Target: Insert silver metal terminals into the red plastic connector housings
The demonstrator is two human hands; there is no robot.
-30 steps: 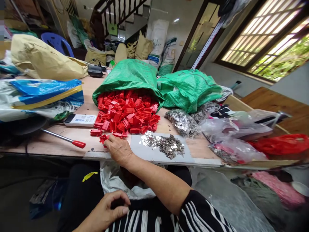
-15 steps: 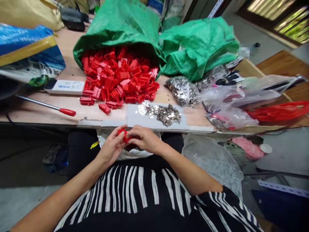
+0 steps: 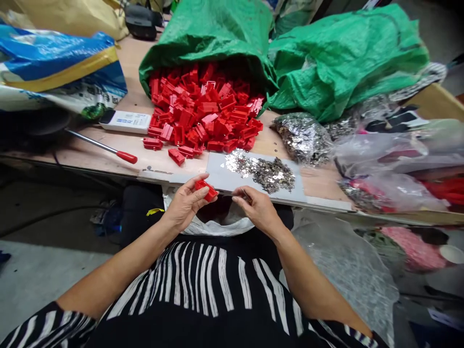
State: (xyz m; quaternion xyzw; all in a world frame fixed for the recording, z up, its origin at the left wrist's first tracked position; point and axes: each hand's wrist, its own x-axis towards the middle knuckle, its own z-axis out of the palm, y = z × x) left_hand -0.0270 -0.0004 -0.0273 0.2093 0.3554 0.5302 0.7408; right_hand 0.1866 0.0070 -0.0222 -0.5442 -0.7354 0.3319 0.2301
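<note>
Clock positions are read from the red piece [image 3: 206,191], which lies between the thumb and fingers of the left hand [image 3: 184,202] near the table [image 3: 322,180] edge. At 3 to 4 o'clock, apart from it, the right hand [image 3: 261,209] makes a narrow pinch on what seems a slim dark object [image 3: 247,195], too small to identify. Red heap [image 3: 210,116], 12 o'clock; metal bits [image 3: 273,176], 2 o'clock. A steady hold probably calls for light pressure on the outer walls, thumb clear of the hollow.
</note>
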